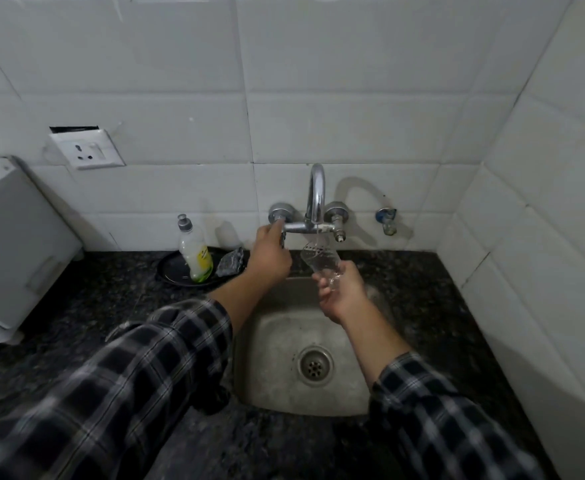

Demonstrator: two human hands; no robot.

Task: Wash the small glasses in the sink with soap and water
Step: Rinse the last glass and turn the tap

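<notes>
My right hand (343, 294) grips the base of a small clear glass (320, 258), tilted with its mouth up toward the chrome faucet spout (317, 195). A thin stream of water runs from the spout into the glass. My left hand (270, 254) reaches to the left tap handle (281, 225), and its fingers curl around the lever. Both hands are above the back edge of the steel sink (277, 341), whose basin holds no glasses that I can see.
A dish soap bottle (194, 254) and a grey scrubber (231, 261) sit on a black tray (171, 270) left of the sink. A white appliance (14, 251) stands at far left. Dark granite counter (111, 299) surrounds the sink; tiled walls close the back and right.
</notes>
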